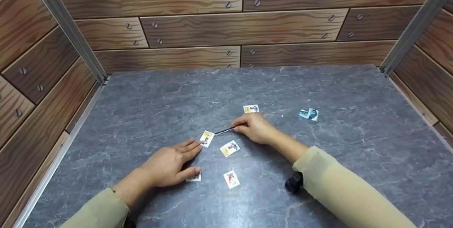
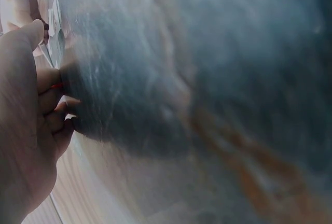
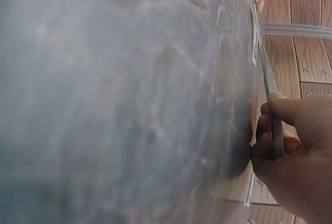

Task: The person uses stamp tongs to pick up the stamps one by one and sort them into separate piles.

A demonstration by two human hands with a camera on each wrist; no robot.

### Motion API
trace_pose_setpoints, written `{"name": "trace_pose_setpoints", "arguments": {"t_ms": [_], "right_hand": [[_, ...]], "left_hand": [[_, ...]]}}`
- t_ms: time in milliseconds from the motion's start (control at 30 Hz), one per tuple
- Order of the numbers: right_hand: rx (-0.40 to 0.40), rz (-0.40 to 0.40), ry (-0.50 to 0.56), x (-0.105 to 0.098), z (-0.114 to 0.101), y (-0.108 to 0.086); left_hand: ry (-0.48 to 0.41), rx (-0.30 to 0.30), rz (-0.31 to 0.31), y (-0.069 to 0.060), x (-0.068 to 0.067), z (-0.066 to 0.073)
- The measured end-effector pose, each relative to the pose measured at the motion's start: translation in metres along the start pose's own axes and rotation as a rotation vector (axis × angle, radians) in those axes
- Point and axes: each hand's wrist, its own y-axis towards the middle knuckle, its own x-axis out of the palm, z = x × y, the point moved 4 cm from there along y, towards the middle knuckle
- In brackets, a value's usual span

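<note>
My right hand (image 1: 256, 128) pinches thin metal tweezers (image 1: 225, 131) between thumb and fingers. In the right wrist view the tweezers (image 3: 270, 79) slant up from that hand (image 3: 306, 146). Their tip meets the right edge of a small yellow-and-white stamp-like picture (image 1: 207, 138) on the table. With its fingers extended, my left hand (image 1: 170, 164) rests flat on the table, fingertips on that picture's lower left edge. Its thumb lies over another small picture (image 1: 194, 178), partly hidden. In the left wrist view the left hand (image 2: 26, 110) shows from the side.
A similar yellow picture (image 1: 230, 148) lies between the hands, and a red one (image 1: 231, 180) nearer me. Another (image 1: 251, 108) sits behind the right hand. Two overlapping blue pieces (image 1: 309, 114) lie right on the grey marbled table (image 1: 339, 157). Wood-patterned walls (image 1: 198, 29) surround it.
</note>
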Motion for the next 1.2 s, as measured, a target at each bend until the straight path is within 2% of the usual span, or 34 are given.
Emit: {"name": "trace_pose_setpoints", "arguments": {"t_ms": [267, 800, 1200], "right_hand": [[0.046, -0.012, 0.002, 0.0001, 0.0013, 0.0], [0.011, -0.011, -0.024, 0.0024, 0.0005, 0.0026], [0.022, -0.011, -0.029, 0.0024, -0.0013, 0.002]], "left_hand": [[-0.002, -0.002, -0.007, 0.0006, 0.0004, -0.0001], [-0.004, -0.003, 0.004, -0.0007, 0.0012, -0.0014], [-0.004, -0.008, 0.0, -0.0006, 0.0018, -0.0019]]}}
